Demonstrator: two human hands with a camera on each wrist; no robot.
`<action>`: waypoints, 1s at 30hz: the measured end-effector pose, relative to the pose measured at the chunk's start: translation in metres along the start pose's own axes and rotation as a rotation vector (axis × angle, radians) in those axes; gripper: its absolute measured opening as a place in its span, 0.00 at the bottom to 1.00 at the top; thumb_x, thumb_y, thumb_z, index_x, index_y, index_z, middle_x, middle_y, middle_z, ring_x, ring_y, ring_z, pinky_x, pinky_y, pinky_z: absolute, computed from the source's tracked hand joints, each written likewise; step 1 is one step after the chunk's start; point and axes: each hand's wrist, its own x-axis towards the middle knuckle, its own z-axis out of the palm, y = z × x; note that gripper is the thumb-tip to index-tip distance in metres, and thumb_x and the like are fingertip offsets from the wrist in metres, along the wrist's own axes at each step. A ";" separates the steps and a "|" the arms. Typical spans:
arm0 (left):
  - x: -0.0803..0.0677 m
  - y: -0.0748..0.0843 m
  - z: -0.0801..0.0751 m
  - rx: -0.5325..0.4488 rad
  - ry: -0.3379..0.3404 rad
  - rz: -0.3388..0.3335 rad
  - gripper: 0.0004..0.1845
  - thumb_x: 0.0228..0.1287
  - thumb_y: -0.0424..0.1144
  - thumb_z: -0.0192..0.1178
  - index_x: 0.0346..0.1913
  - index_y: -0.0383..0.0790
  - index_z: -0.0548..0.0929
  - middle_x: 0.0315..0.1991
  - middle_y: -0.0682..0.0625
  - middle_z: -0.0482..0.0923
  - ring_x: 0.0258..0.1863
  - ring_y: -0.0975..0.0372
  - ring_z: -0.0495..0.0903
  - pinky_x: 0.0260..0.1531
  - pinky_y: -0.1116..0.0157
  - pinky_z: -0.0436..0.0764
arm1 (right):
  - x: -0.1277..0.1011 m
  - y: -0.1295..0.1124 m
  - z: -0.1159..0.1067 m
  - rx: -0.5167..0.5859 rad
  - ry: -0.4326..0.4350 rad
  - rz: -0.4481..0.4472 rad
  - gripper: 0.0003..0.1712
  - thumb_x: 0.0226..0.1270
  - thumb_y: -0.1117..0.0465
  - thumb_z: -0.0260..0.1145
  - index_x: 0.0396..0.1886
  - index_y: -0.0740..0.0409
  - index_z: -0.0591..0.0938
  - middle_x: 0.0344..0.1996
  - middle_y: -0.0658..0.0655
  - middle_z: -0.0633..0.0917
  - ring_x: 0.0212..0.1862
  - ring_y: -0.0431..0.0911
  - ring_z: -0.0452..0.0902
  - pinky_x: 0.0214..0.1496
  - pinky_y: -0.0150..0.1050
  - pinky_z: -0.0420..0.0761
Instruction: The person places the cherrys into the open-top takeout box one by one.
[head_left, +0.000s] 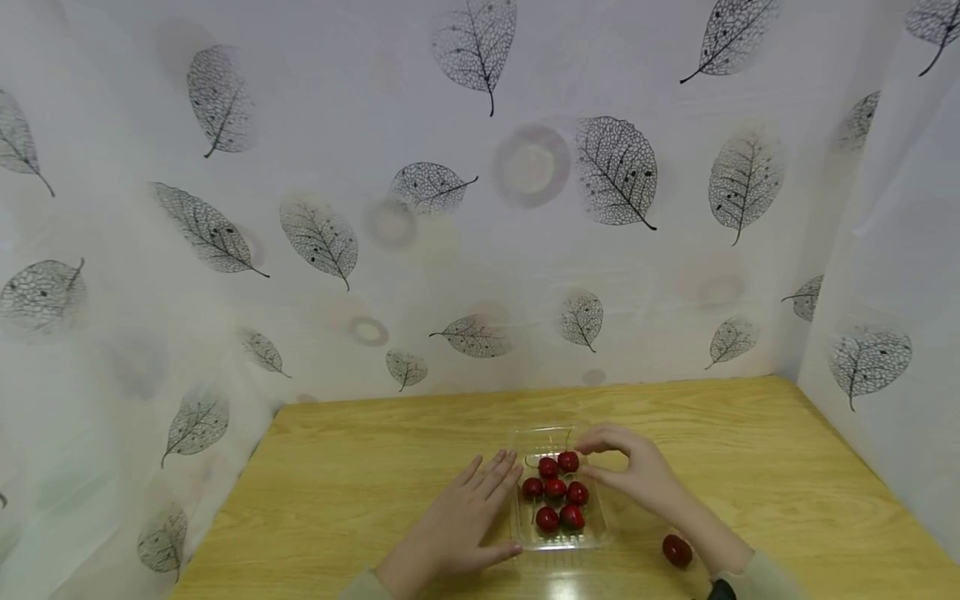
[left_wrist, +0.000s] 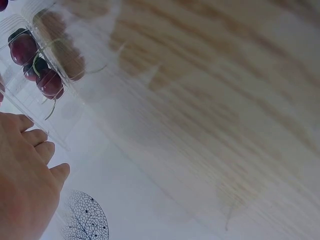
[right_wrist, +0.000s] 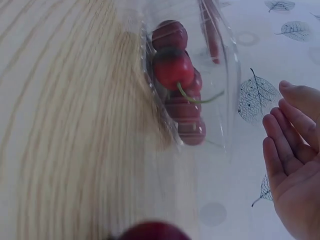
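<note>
The left hand (head_left: 457,521) lies flat on the wooden table (head_left: 360,483), fingers straight and close together, their tips just at the left wall of a clear plastic punnet (head_left: 558,540); whether they actually touch the plastic cannot be told. It holds nothing. The right hand (head_left: 633,471) is at the punnet's right side, fingers loosely bent, with the fingertips (head_left: 588,446) over the far right corner next to the rearmost cherry. From the head view it is unclear whether they pinch a stem, the rim or nothing at all; in the right wrist view the fingers (right_wrist: 287,145) appear relaxed and empty.

The punnet sits on the table between the two hands, near the front edge, and holds seven dark red cherries (head_left: 555,490) in loose rows. The transparent walls are hard to trace: the rear part shows only as faint glints, and no label or writing can be seen on it. In the left wrist view the cherries (left_wrist: 30,60) are seen through the plastic, partly blurred, with thin green stems, and only the knuckles of the left hand (left_wrist: 25,170) enter the frame.

One loose cherry (head_left: 677,551) lies on the table to the right of the punnet, just beside the right forearm. In the right wrist view it is cut off at the bottom edge (right_wrist: 150,232).

A white curtain printed with grey skeleton leaves (head_left: 615,171) encloses the table at the back and both sides.
</note>
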 end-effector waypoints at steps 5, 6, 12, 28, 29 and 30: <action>0.001 0.000 -0.001 -0.011 -0.003 0.000 0.49 0.76 0.71 0.48 0.85 0.38 0.57 0.87 0.42 0.53 0.86 0.53 0.56 0.84 0.52 0.62 | -0.012 0.006 -0.017 -0.022 0.030 0.028 0.17 0.60 0.66 0.80 0.48 0.50 0.90 0.48 0.52 0.91 0.49 0.29 0.83 0.56 0.31 0.86; 0.000 0.000 -0.001 -0.014 -0.004 0.000 0.49 0.76 0.71 0.48 0.85 0.38 0.57 0.87 0.42 0.52 0.86 0.53 0.56 0.84 0.52 0.62 | -0.015 0.008 -0.020 -0.027 0.037 0.028 0.17 0.60 0.66 0.80 0.48 0.50 0.91 0.48 0.51 0.91 0.49 0.29 0.83 0.56 0.31 0.86; 0.000 0.000 -0.001 -0.013 -0.007 -0.001 0.49 0.76 0.72 0.47 0.85 0.38 0.57 0.87 0.42 0.52 0.86 0.53 0.55 0.84 0.52 0.62 | -0.032 0.016 -0.035 -0.047 0.056 0.015 0.18 0.61 0.68 0.80 0.48 0.47 0.90 0.46 0.47 0.90 0.48 0.28 0.83 0.54 0.26 0.84; 0.001 -0.002 0.000 0.013 -0.010 0.010 0.49 0.77 0.71 0.47 0.85 0.39 0.55 0.87 0.42 0.51 0.86 0.53 0.55 0.84 0.53 0.62 | -0.074 0.042 -0.047 -0.046 0.031 -0.088 0.20 0.53 0.74 0.81 0.43 0.54 0.89 0.42 0.46 0.90 0.46 0.29 0.84 0.51 0.20 0.82; 0.001 -0.002 0.000 0.013 -0.009 0.011 0.49 0.77 0.71 0.48 0.85 0.39 0.56 0.87 0.43 0.50 0.86 0.53 0.55 0.84 0.52 0.62 | -0.076 0.042 -0.047 -0.045 0.026 -0.078 0.20 0.53 0.74 0.81 0.43 0.53 0.89 0.42 0.45 0.90 0.46 0.29 0.83 0.50 0.20 0.82; 0.001 -0.002 -0.001 0.012 -0.009 0.011 0.49 0.77 0.71 0.48 0.85 0.39 0.56 0.87 0.43 0.50 0.86 0.53 0.55 0.84 0.52 0.62 | -0.078 0.043 -0.047 -0.044 0.014 -0.076 0.19 0.53 0.74 0.81 0.43 0.52 0.89 0.42 0.45 0.90 0.46 0.29 0.83 0.49 0.20 0.82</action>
